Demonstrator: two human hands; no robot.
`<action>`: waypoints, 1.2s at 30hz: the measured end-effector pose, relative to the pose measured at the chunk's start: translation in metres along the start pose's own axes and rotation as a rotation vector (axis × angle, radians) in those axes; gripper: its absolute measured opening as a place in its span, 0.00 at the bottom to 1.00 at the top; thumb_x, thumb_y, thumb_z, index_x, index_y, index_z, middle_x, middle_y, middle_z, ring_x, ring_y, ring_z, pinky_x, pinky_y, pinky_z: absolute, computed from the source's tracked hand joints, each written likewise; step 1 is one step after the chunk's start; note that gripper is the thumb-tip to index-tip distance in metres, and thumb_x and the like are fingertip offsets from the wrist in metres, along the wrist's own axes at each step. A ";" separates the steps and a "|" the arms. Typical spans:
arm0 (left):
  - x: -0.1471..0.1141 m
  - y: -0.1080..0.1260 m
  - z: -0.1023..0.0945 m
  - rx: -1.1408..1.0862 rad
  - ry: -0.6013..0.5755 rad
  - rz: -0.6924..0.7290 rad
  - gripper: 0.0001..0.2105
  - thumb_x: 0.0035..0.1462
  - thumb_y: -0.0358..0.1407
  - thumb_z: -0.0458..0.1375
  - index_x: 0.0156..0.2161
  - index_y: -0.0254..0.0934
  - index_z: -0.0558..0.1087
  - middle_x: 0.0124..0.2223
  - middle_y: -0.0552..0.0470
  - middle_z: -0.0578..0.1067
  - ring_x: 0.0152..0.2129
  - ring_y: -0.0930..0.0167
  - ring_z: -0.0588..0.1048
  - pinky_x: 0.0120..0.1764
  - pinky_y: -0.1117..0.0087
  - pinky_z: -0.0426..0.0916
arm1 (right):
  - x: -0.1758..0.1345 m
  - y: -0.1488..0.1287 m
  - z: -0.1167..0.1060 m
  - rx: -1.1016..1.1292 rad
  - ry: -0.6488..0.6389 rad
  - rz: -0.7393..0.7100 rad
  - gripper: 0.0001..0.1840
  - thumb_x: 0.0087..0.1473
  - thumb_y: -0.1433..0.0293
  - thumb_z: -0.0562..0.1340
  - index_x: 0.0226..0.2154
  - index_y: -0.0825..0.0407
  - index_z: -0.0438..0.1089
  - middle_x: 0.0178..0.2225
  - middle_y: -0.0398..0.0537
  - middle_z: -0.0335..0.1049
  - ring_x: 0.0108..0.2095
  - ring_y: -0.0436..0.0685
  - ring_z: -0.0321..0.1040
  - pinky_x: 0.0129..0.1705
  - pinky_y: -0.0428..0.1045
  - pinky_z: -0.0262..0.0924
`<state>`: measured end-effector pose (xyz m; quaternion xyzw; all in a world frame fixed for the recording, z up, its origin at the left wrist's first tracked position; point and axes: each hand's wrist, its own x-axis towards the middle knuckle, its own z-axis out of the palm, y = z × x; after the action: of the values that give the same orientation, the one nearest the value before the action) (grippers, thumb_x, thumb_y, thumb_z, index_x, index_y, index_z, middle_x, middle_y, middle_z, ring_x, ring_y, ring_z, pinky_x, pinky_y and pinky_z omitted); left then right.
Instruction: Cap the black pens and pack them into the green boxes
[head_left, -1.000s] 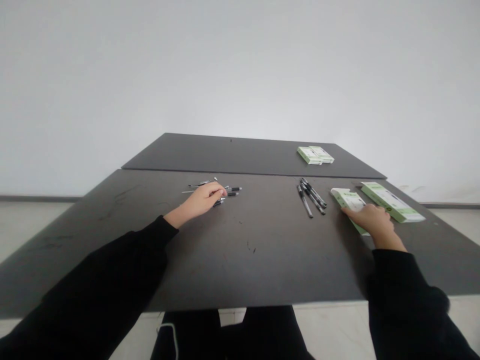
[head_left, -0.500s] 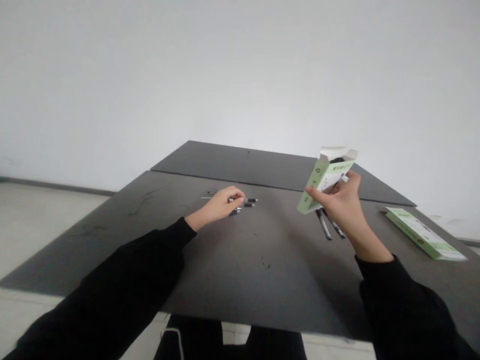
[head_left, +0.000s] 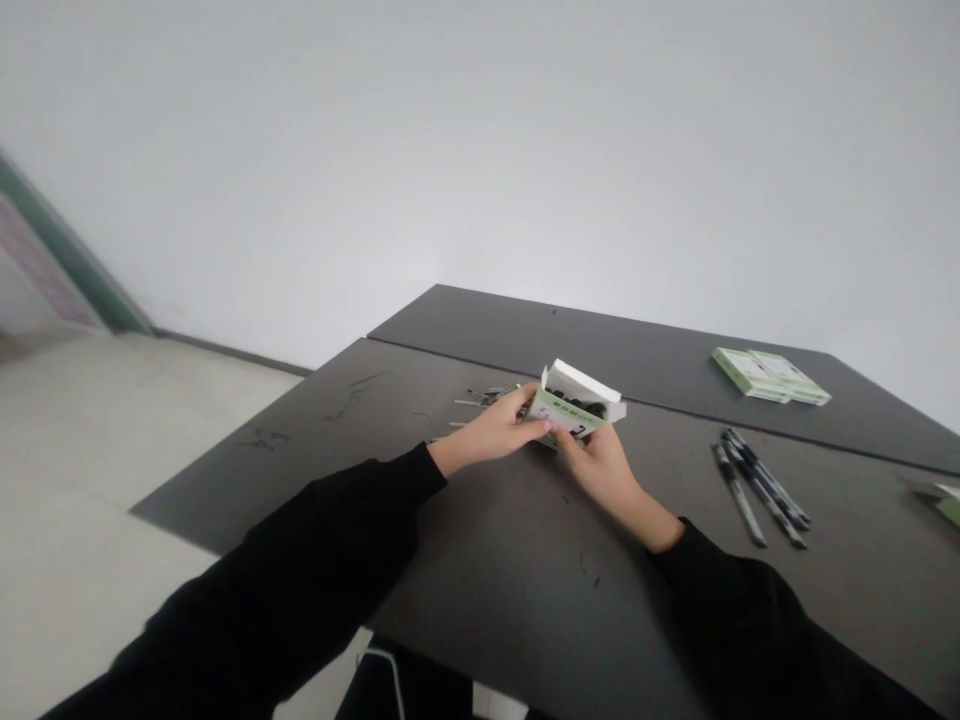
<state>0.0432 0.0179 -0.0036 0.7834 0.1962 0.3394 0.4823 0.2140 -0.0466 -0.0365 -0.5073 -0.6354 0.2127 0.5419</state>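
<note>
A green and white pen box is held over the table between both hands, its flap raised at the far end. Dark pen ends show inside its opening. My left hand is closed on the box's left side. On the right side, my right hand grips it, thumb on the front near the left thumb. Behind my left hand lie several loose pens or pen parts, partly hidden by the hand and box.
Several pens lie together to the right on the dark table. Farther back are green and white boxes lying flat side by side. Another box is cut off at the right edge. A pale wall rises behind the table.
My right hand has brought the pen box leftward and lower to the middle. My left hand has left the loose pens and taken hold of the box. The view has turned right and tilted.
</note>
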 end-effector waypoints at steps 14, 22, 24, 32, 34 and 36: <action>-0.029 0.042 0.031 -0.220 -0.069 0.049 0.22 0.59 0.42 0.63 0.54 0.36 0.67 0.56 0.41 0.74 0.50 0.62 0.74 0.54 0.59 0.68 | -0.038 -0.058 -0.038 -0.212 -0.143 -0.283 0.19 0.60 0.66 0.62 0.53 0.51 0.70 0.53 0.58 0.75 0.51 0.64 0.73 0.54 0.62 0.68; -0.033 0.072 0.036 -0.192 0.153 0.070 0.11 0.61 0.43 0.59 0.43 0.37 0.69 0.38 0.52 0.72 0.33 0.73 0.71 0.36 0.72 0.67 | -0.061 -0.036 -0.039 -0.282 -0.198 -0.238 0.16 0.61 0.67 0.61 0.51 0.53 0.69 0.48 0.58 0.77 0.47 0.65 0.76 0.50 0.60 0.71; -0.033 0.081 0.037 -0.154 0.258 0.075 0.09 0.64 0.42 0.55 0.39 0.37 0.68 0.33 0.55 0.68 0.27 0.75 0.66 0.29 0.75 0.62 | -0.061 -0.041 -0.038 -0.262 -0.229 -0.246 0.17 0.61 0.68 0.60 0.52 0.52 0.69 0.49 0.56 0.77 0.49 0.65 0.75 0.52 0.60 0.70; -0.028 0.084 0.035 0.035 0.341 0.301 0.03 0.65 0.32 0.52 0.38 0.40 0.68 0.38 0.53 0.70 0.32 0.74 0.71 0.35 0.72 0.67 | -0.066 -0.049 -0.039 -0.238 -0.276 -0.194 0.12 0.60 0.68 0.61 0.45 0.53 0.73 0.42 0.55 0.80 0.43 0.63 0.78 0.45 0.56 0.73; -0.028 0.085 0.029 0.189 0.266 0.332 0.09 0.66 0.31 0.51 0.36 0.37 0.72 0.43 0.49 0.72 0.42 0.70 0.72 0.46 0.66 0.68 | -0.066 -0.049 -0.040 -0.220 -0.278 -0.184 0.10 0.61 0.67 0.61 0.44 0.52 0.74 0.42 0.53 0.80 0.41 0.62 0.78 0.43 0.55 0.74; -0.029 0.085 0.022 0.197 0.148 0.307 0.12 0.68 0.35 0.49 0.41 0.37 0.75 0.47 0.46 0.75 0.47 0.67 0.72 0.53 0.61 0.67 | -0.066 -0.049 -0.041 -0.210 -0.284 -0.177 0.10 0.61 0.67 0.61 0.43 0.52 0.73 0.42 0.53 0.81 0.41 0.62 0.78 0.43 0.55 0.74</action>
<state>0.0374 -0.0533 0.0551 0.8204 0.1416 0.4448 0.3304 0.2238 -0.1355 -0.0147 -0.4681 -0.7663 0.1661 0.4075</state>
